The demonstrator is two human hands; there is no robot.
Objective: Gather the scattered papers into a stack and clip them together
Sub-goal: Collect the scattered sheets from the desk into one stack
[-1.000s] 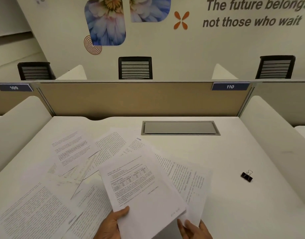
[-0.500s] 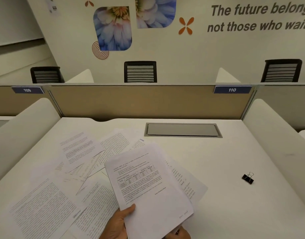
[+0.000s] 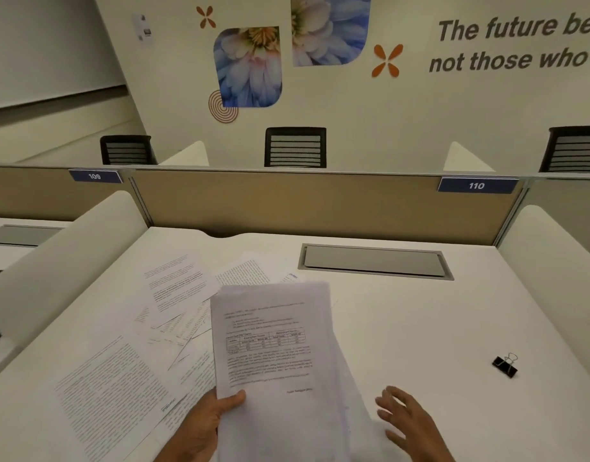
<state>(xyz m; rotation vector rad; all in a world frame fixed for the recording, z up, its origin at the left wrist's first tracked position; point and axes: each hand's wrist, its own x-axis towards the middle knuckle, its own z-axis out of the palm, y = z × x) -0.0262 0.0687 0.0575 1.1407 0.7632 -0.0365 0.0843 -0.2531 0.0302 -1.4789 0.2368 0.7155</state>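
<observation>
Nearest the viewer, a person's left hand [image 3: 200,425] grips a small stack of papers [image 3: 273,355] by its lower left edge, thumb on top and fingers hidden beneath, so the printed sheets rise tilted above the white desk [image 3: 420,328]. Just to the right, the right hand [image 3: 410,418] is spread flat with fingers apart, holding nothing, close beside the stack's right edge; whether it touches the paper is unclear. The held sheets look thin, light and floppy, their edges not squared, so they would likely sag or fan apart if pinched at one corner; supporting both long sides and tapping the edges against the desk seems the safer hold. To the left, loose papers [image 3: 120,378] lie overlapping at odd angles on the desk, not yet gathered; they should slide easily on the smooth surface and lift best from a free corner. Well apart on the right sits a small black binder clip [image 3: 505,366], untouched, with its wire handles raised. Beyond lies a closed metal cable hatch [image 3: 375,261], then a tan divider panel [image 3: 303,201].
</observation>
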